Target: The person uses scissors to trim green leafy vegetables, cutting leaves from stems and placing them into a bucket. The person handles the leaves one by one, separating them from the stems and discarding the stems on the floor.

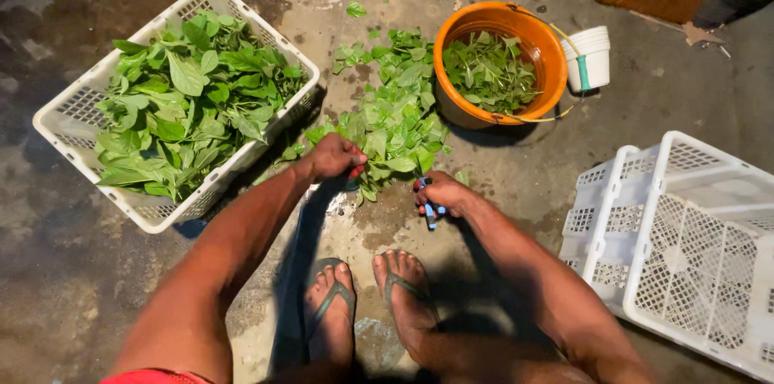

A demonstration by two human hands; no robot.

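Fingers of left hand [334, 156] pinch leaf pile [393, 122] edge; right hand [442, 193] clenched around blue tool [430, 208], just beside pile.

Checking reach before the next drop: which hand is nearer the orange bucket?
Right. The right hand, gripping a small blue tool, sits just below the orange bucket. The left hand is farther away, across the leaf pile.

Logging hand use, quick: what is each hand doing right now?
Left hand: closed on leaves at the edge of the leaf pile.
Right hand: closed around a small blue tool.
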